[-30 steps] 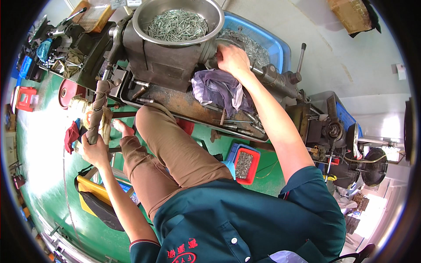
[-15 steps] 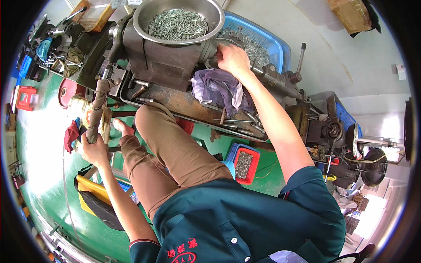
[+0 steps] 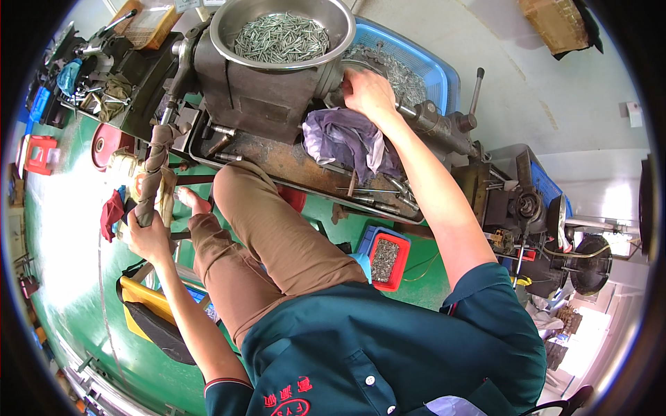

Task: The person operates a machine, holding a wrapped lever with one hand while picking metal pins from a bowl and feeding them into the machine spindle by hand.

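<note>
My left hand (image 3: 148, 239) is wrapped round the lower end of a long lever (image 3: 157, 159) bound in brown cloth. That lever hangs from the left side of a dark metal machine (image 3: 253, 104). At the machine's right end, my right hand (image 3: 368, 92) is closed with its fingertips by the round spindle head; whatever they pinch is hidden. Just below that hand a purple and grey rag (image 3: 347, 139) lies bunched on the machine's tray (image 3: 267, 154). A steel bowl (image 3: 340, 48) full of short metal pins (image 3: 281, 38) stands on top of the machine.
Behind my right hand is a blue basket (image 3: 440, 76) of metal parts. Tool rods (image 3: 385, 206) lie along the tray's front edge. A red bin (image 3: 399, 267) of small parts stands on the floor below. A lever arm (image 3: 476, 93) rises at the right, and other machines flank both sides.
</note>
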{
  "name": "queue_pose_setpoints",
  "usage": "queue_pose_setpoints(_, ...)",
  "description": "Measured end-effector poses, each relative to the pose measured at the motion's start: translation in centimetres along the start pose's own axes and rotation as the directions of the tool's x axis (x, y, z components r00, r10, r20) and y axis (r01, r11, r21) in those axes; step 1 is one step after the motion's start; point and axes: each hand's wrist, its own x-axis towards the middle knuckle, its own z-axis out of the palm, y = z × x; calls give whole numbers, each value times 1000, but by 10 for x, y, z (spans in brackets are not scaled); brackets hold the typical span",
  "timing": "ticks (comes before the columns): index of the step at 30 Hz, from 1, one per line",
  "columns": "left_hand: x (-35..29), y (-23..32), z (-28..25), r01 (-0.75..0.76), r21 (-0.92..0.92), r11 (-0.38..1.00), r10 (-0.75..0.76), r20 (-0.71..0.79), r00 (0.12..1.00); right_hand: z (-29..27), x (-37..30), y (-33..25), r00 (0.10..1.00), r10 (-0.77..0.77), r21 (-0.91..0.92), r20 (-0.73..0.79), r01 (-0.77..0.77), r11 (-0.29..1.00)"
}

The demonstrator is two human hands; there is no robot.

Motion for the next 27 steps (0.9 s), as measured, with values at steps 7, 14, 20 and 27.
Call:
queue_pose_setpoints(7,0,-5,6,-37,-26,999,35,-70,997,-2,0,-2,1000,11,-10,11,-11,1000)
queue_pose_setpoints(14,0,-6,7,-35,-36,999,32,-76,997,1,0,0,1000,-3,-8,-11,2,1000)
queue_pose_setpoints(20,0,-7,8,-45,-35,998,42,-88,995,0,0,-1,1000,6,-19,-4,-6,1000)
queue_pose_setpoints(27,0,-10,10,-47,-9,999,46,-80,996,3,1,2,1000,0,-19,-8,0,1000)
